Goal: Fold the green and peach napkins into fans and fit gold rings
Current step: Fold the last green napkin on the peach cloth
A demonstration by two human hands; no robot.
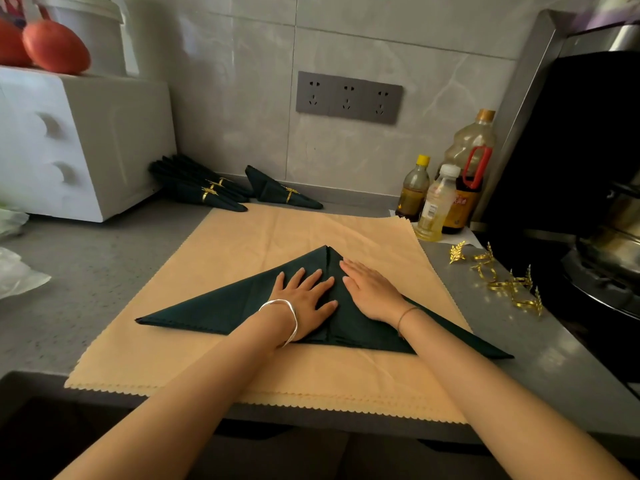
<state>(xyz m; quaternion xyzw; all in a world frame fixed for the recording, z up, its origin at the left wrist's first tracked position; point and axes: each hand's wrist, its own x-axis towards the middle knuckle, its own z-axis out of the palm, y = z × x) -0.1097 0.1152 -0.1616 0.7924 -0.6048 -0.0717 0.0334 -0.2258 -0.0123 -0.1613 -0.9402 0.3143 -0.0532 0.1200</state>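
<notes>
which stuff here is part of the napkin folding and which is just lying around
Job: green napkin under left hand and right hand; peach napkins; gold rings; finished green fans.
Lying about: bottles; white drawer unit; red fruit; wall sockets.

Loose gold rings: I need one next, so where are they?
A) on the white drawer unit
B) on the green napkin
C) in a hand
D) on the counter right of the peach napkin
D: the loose gold rings lie on the counter, right of the peach napkin.
</notes>
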